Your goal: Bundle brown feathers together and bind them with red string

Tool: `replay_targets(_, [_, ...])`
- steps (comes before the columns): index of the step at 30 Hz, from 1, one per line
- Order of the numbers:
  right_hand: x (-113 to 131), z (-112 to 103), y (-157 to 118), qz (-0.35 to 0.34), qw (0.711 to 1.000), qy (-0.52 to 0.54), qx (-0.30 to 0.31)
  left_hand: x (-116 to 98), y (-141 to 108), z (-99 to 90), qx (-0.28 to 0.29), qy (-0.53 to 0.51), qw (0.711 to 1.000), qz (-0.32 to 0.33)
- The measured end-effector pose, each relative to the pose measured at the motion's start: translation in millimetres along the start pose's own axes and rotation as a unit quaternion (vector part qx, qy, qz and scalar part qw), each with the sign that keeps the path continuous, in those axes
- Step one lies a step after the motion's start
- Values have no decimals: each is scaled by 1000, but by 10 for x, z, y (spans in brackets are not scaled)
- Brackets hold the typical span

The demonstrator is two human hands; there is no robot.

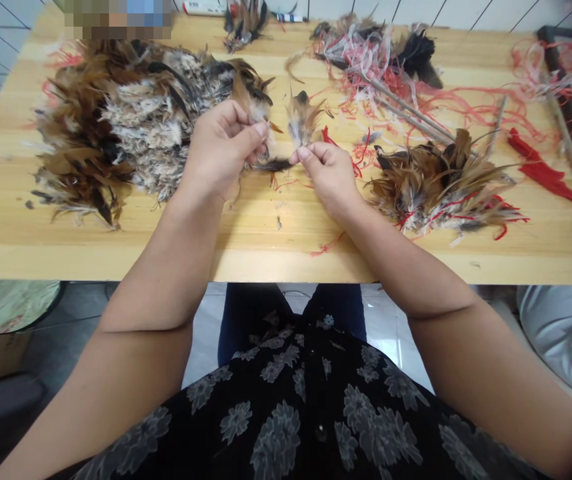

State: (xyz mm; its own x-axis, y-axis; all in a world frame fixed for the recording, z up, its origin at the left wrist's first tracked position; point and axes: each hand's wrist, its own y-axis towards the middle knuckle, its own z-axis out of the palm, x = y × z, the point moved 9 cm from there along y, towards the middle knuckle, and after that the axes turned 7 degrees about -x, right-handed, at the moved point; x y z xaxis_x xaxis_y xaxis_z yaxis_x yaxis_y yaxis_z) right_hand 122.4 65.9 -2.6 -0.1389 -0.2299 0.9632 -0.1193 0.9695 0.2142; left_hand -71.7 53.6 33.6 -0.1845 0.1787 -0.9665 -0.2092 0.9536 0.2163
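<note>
Your right hand (330, 175) has its grip pinching a small feather bunch (304, 121) by the base, its tan and dark tips fanned away from you above the wooden counter (281, 253). Your left hand (231, 143) is just beside it, thumb and fingers pressed together on a tan feather (242, 93); you cannot tell how many more they hold. A dark feather (277, 165) shows just below those fingertips.

To your left, next to that hand, spreads a large feather heap (146, 127), brown around the outside and pale, fluffy in the middle. To your right, near your right forearm, lie feather bundles (441, 177) with red ties among their pale bases. Beyond them are thin sticks (411, 110) and a tangle of pink and white plastic strings (359, 57), with a red strip (543, 167) farther right. At the far edge lie a red-and-white marker (203, 8) and a smaller feather cluster (247, 25).
</note>
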Motion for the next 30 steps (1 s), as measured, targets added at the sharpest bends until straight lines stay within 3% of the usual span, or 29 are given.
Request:
replay_targets(5, [-33, 49, 28, 9, 1000, 11, 13, -108, -144, 190, 61, -30, 998, -2])
replay_targets(10, [1, 95, 35, 17, 999, 29, 27, -140, -206, 289, 75, -24, 997, -3])
replay_targets(21, [6, 169, 14, -19, 997, 3, 75, 129, -16, 301, 87, -94, 988, 81])
replay_targets(26, [64, 134, 18, -69, 993, -66, 67, 153, -78, 314, 125, -88, 987, 53])
replay_targets(30, [82, 147, -7, -93, 988, -93, 75, 98, -88, 310, 116, -88, 987, 65])
